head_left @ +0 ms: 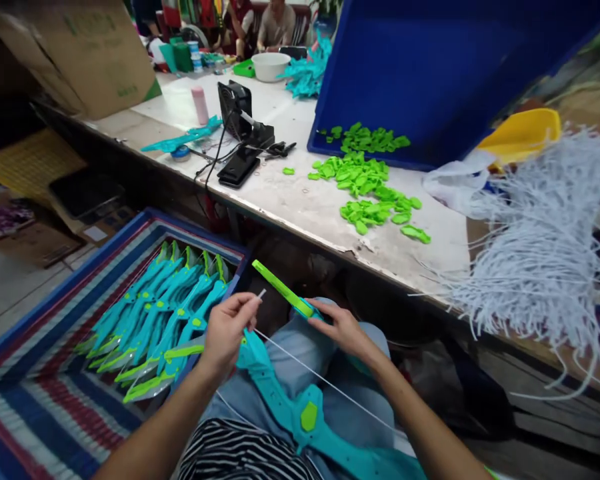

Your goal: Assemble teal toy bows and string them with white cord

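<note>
The head camera looks forward and down, above the lap (300, 343).

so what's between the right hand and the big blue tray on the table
In the head view, going from the right hand to the blue tray: a dark gap, a bare strip of tabletop, then loose green pieces.

Left hand (233, 328) pinching white piece (262, 293), right hand (344, 328) gripping green-and-teal part (283, 288), teal bow (279, 393) across lap (300, 335), similar bows (173, 319) in tray (50, 393)
</note>
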Demonstrator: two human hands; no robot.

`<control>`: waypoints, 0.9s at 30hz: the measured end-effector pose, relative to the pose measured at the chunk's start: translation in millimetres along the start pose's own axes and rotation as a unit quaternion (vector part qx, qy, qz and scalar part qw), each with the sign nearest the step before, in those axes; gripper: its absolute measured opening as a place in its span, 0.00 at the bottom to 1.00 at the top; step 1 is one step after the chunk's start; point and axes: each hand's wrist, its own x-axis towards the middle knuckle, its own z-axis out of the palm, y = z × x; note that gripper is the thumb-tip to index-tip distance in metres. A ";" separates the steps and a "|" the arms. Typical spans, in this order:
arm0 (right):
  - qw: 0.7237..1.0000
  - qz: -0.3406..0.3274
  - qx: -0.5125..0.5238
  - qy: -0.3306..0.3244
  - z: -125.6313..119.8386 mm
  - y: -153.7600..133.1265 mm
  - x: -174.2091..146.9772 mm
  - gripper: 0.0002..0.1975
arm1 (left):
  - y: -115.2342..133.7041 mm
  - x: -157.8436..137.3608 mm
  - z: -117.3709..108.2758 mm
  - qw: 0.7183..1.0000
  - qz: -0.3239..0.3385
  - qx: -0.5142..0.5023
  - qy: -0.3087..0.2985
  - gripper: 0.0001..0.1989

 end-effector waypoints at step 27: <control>0.995 0.056 0.078 -0.002 -1.5 5.0 1.6 0.25 | 17.2 58.7 -7.8 0.953 0.176 0.241 -0.061 0.10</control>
